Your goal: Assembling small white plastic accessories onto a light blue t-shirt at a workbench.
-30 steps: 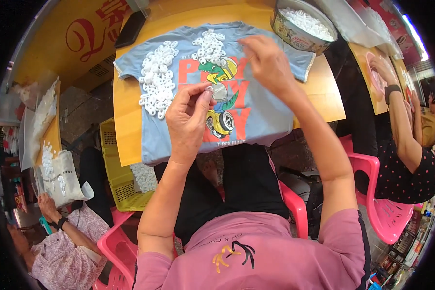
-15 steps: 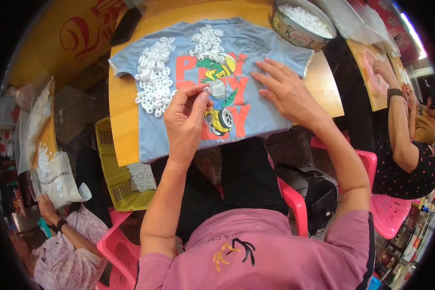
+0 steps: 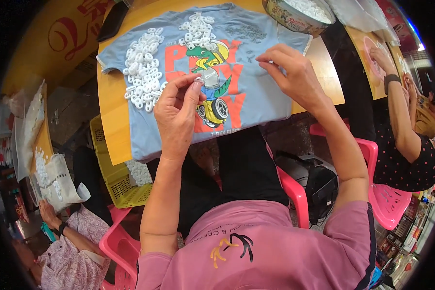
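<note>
A blue-grey T-shirt (image 3: 150,140) with a dinosaur print lies spread over the table before me. My left hand (image 3: 178,106), above the print, pinches a small white plastic piece (image 3: 198,79) between thumb and fingertips. To its right, my right hand (image 3: 295,72) hovers over the shirt with thumb and forefinger brought together; whatever is between them is too small to make out. White oval pieces with two holes lie in a long heap (image 3: 145,70) on the left and a smaller heap (image 3: 197,30) near the collar. Tiny dark grey bits (image 3: 246,33) are scattered at the upper right.
A decorated oval tin (image 3: 295,20) of white pieces stands at the far right of the yellow table (image 3: 113,130). A black phone-like object (image 3: 112,21) lies far left. Below left is a yellow crate (image 3: 118,181). Co-workers sit on both sides, one on a pink chair (image 3: 391,205).
My right hand has lifted from lying spread on the shirt, and its thumb and forefinger have closed together. My left hand keeps its pinch on the white piece. The whole view has shifted slightly.
</note>
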Tool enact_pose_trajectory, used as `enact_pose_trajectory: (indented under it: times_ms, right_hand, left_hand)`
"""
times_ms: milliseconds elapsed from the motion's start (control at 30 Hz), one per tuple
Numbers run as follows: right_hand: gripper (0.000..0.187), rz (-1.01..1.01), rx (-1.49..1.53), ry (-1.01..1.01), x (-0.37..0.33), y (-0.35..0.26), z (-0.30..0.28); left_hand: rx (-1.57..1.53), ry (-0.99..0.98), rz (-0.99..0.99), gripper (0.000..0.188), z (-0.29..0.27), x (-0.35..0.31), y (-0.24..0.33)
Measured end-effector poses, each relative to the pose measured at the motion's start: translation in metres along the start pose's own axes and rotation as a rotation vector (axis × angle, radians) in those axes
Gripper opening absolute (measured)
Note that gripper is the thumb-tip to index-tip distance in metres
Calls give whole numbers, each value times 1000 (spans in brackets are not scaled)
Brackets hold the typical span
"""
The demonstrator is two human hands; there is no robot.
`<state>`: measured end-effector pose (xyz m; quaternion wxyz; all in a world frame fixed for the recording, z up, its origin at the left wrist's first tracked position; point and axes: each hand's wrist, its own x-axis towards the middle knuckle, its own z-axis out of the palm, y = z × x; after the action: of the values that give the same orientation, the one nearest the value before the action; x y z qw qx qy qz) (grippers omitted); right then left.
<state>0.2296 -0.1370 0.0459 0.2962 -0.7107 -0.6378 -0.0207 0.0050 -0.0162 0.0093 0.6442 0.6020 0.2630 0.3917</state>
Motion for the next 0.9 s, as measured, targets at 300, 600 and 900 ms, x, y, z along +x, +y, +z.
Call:
enact_pose_trajectory:
  times_ms: [300,600,900]
  right_hand:
    - [10,-94,-176,-67,22,16,13]
    - [12,-56,-245,-216,32,14,5]
    - [12,37,-172,-305,39,13,-1]
  left_hand:
    - [36,-12,-3,15,0,0,-1]
    - [-5,7,-19,14,-1,0,-2]
    - [-236,11,-99,14,-11,5,4]
